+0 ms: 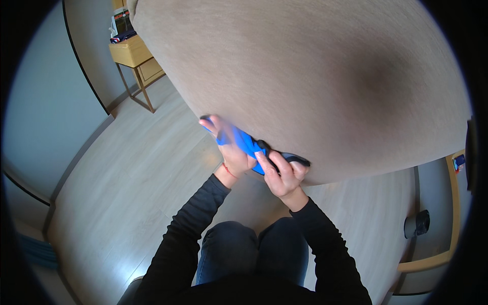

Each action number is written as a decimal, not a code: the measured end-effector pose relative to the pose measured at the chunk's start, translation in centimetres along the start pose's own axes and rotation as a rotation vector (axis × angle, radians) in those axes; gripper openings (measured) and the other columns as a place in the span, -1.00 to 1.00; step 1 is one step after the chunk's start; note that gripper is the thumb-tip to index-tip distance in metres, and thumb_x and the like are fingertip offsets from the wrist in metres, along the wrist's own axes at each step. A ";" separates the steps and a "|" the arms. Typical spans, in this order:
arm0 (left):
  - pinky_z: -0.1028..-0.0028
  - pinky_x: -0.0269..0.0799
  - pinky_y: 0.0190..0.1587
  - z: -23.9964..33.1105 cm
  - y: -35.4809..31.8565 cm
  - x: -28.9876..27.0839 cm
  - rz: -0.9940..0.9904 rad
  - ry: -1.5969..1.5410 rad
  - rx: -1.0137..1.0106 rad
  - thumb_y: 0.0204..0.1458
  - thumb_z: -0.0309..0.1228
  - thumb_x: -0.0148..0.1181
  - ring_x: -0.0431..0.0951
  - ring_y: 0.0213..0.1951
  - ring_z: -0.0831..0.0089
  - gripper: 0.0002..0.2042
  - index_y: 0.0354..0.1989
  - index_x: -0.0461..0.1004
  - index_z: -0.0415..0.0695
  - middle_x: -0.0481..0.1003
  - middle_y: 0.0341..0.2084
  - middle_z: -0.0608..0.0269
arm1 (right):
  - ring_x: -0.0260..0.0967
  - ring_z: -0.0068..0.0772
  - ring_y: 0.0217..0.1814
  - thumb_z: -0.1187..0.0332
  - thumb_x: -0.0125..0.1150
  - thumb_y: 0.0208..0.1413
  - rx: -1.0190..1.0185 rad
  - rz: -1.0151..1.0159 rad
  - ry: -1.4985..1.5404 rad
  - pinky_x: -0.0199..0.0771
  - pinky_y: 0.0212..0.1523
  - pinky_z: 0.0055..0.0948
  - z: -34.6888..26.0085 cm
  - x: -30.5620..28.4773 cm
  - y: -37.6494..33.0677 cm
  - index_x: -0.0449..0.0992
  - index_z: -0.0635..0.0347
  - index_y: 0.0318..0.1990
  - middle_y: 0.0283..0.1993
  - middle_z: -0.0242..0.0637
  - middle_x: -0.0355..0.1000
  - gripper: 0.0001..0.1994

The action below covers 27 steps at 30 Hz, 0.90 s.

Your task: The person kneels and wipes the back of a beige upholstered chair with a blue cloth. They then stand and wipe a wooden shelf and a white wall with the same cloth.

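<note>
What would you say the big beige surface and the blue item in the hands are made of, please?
The beige surface looks like matte, short-napped fabric, showing a soft fuzzy texture without shine. The blue item seems thin, pliable cloth or plastic film, creasing between the left hand and right hand.

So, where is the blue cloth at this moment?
In the head view, the blue cloth is near the middle, held between the left hand and right hand, at the beige surface's near edge.

The big beige fabric-covered surface (315, 76) fills the space ahead and blocks any way forward past its edge. To the left, the pale wooden floor (127, 173) is open, until the small light wooden side table (134, 56) by the grey wall (46, 112).
</note>
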<state>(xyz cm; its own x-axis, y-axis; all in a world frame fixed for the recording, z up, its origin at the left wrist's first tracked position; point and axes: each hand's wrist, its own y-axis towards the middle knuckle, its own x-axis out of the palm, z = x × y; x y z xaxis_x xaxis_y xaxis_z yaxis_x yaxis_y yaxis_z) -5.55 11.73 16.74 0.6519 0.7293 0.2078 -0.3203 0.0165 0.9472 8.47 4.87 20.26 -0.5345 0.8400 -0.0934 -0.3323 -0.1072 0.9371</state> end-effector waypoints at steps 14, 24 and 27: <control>0.05 0.33 -0.01 -0.8 -11.4 -6.0 -0.908 0.106 0.125 -0.08 -0.19 0.25 0.30 -0.05 -0.14 -0.44 -0.02 0.37 -0.43 0.28 -0.08 -0.20 | 0.40 -0.52 -0.09 0.35 0.18 0.01 -0.116 -0.536 0.112 0.28 -0.14 -0.49 0.3 -1.0 -12.1 0.61 0.07 -0.12 -0.12 -0.45 0.48 -0.74; -0.30 -0.27 0.28 7.9 1.7 -0.1 -0.324 -0.010 0.274 0.06 -0.12 0.10 -0.28 0.39 -0.47 -0.53 0.11 0.50 -0.10 0.22 0.26 -0.20 | 0.14 -0.21 -0.08 0.56 0.29 -0.06 0.208 0.081 -0.146 0.27 -0.20 -0.39 4.3 -6.8 2.1 0.64 -0.11 -0.24 -0.02 -0.36 0.34 -0.73; 0.03 0.21 0.01 8.6 0.6 0.6 -0.340 0.032 0.306 0.03 -0.13 0.15 0.26 0.19 -0.01 -0.64 -0.01 0.56 0.05 0.40 0.13 0.31 | 0.12 -0.20 -0.07 0.55 0.30 -0.09 0.116 0.028 -0.187 0.24 -0.13 -0.36 4.5 -6.6 -0.5 0.62 -0.12 -0.23 -0.04 -0.36 0.36 -0.72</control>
<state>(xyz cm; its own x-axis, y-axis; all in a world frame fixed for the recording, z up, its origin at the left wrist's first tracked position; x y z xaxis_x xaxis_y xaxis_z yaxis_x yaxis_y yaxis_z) 0.55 6.30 19.57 0.6620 0.7381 -0.1301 0.1292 0.0587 0.9899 15.62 1.78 21.92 -0.3849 0.9229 -0.0128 -0.2222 -0.0793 0.9718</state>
